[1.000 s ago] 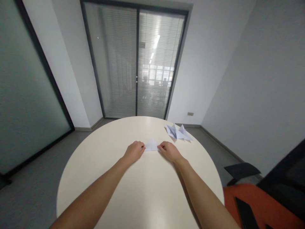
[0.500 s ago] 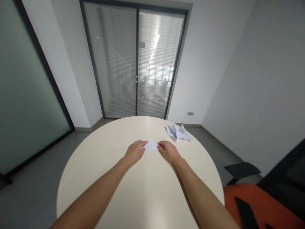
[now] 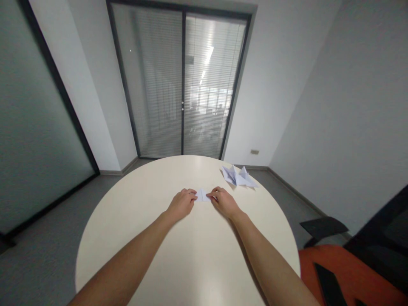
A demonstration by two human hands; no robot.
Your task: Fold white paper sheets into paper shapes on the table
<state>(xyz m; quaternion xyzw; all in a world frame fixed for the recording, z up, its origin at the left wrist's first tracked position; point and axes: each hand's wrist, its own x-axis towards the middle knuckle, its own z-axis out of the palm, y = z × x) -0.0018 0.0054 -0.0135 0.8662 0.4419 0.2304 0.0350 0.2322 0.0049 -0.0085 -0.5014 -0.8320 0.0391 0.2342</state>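
Note:
Between my two hands a small folded white paper (image 3: 202, 195) lies on the round table, with a crease down its middle. My left hand (image 3: 183, 202) is closed on the paper's left edge, thumb and fingers pinched together. At the right edge my right hand (image 3: 224, 200) pinches the paper with its fingertips. The fingers cover both side corners of the paper. Farther back on the right, folded white paper pieces (image 3: 238, 176) with raised points sit apart from my hands.
The cream round table (image 3: 140, 238) carries the papers. To the right stands an orange chair (image 3: 347, 272) with a black armrest (image 3: 325, 227), close to the table's edge. A glass door with blinds (image 3: 210, 93) is behind the table.
The paper's visible top has become lower and less pointed. My right fingertips have shifted slightly left over the paper; my left hand has barely moved.

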